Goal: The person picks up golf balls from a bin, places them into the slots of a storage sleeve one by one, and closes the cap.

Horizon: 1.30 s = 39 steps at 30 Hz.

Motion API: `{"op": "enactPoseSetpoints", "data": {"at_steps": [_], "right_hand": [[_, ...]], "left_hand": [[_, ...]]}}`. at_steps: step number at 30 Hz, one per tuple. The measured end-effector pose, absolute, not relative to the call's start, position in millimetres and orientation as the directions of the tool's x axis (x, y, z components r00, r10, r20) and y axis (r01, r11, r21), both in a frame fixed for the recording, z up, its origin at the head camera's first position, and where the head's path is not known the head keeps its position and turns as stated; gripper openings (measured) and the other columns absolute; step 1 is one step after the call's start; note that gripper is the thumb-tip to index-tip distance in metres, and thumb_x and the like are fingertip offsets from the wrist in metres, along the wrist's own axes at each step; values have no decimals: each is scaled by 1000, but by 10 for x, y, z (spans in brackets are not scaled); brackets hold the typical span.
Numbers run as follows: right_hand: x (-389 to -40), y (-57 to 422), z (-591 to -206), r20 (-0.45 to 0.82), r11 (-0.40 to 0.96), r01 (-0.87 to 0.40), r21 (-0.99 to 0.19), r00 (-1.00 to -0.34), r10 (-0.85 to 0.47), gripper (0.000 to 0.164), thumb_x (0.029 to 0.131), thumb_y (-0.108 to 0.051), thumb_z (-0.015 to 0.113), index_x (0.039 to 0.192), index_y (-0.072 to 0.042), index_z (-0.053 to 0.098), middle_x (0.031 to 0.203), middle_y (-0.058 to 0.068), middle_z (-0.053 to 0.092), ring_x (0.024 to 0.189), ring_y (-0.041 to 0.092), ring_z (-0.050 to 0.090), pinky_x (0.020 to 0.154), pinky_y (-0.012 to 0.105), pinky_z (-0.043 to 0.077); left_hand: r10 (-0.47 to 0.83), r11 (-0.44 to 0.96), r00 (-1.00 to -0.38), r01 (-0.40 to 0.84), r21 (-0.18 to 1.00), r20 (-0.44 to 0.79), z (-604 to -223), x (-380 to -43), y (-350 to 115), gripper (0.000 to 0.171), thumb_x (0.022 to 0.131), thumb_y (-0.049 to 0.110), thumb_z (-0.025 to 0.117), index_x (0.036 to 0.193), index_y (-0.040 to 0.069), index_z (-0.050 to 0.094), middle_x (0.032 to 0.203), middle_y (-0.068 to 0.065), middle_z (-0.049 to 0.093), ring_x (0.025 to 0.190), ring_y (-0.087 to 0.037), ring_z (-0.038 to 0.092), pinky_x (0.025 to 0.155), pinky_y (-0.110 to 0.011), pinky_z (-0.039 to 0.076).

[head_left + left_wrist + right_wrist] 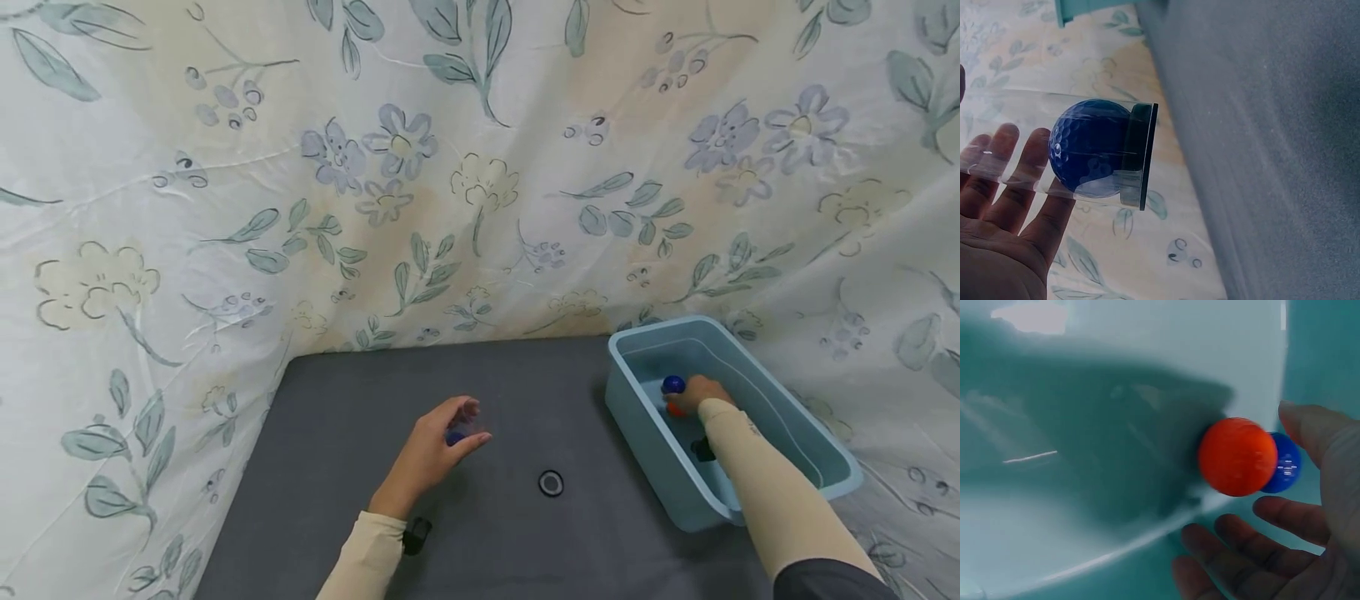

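My left hand (429, 450) grips a clear plastic tube (1035, 103) above the dark table, fingers along one side of it. A dimpled blue golf ball (1090, 149) sits inside at the black-capped end (1147, 156). On the right, my right hand (705, 390) reaches into a light-blue bin (637, 454). Its thumb and fingers are spread about an orange ball (1238, 456) and a blue ball (1285, 464) behind it, at the bin's wall; neither looks gripped.
A round black-rimmed grey disc (551, 483) lies on the dark grey table (360, 400), between the left hand and the bin. Floral cloth (450, 275) hangs behind the table and along its sides.
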State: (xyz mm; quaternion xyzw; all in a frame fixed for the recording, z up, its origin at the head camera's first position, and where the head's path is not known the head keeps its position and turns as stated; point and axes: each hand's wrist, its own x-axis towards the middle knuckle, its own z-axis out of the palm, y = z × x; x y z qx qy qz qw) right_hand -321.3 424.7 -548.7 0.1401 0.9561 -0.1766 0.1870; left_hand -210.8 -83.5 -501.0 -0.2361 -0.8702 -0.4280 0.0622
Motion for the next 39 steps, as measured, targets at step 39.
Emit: {"op": "enactPoseSetpoints", "data": {"at_steps": [39], "right_hand": [[-2502, 3120, -4318, 196, 775, -98, -624, -980, 33, 66, 98, -54, 66, 137, -1, 61, 137, 27, 58, 121, 45, 58, 91, 62, 55]], "left_hand": [[361, 532, -881, 465, 708, 307, -4923, -2084, -797, 43, 94, 37, 77, 130, 20, 63, 123, 3, 70, 113, -17, 69, 98, -44, 59]]}}
